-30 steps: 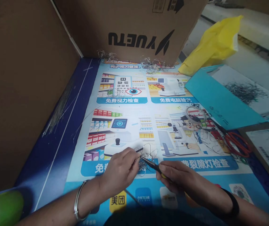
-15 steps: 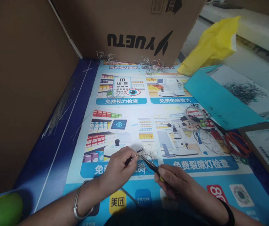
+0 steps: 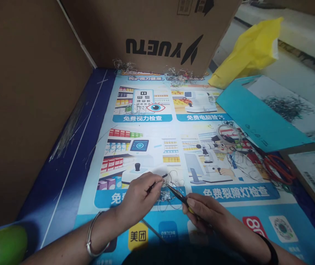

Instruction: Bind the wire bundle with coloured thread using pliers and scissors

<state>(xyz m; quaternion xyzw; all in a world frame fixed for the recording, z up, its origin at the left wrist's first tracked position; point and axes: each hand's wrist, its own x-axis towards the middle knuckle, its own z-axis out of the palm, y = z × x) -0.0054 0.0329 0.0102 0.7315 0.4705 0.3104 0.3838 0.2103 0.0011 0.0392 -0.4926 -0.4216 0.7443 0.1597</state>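
Observation:
My left hand [image 3: 142,195] is closed in a pinch on thin wire, and a short dark tip sticks out past its fingertips. My right hand [image 3: 203,211] is wrapped around needle-nose pliers [image 3: 178,195], whose dark jaws point up and left to just beside the left fingertips. A bit of yellow shows on the plier handles, which the palm mostly hides. Around the jaws spreads a tangle of fine wire loops [image 3: 169,202]. Whether the jaws grip a wire is too small to tell.
A printed poster [image 3: 143,138] covers the table. Cardboard walls [image 3: 157,22] stand behind and left. Loose straight wires [image 3: 67,138] lie left. On the right are a tape roll [image 3: 229,134], red-handled scissors [image 3: 278,169], a blue box [image 3: 253,110] with dark wire pieces and a yellow bag [image 3: 245,55].
The plier tips have shifted slightly down and right, and the wire loops around them have changed shape. My left hand stays nearly in place.

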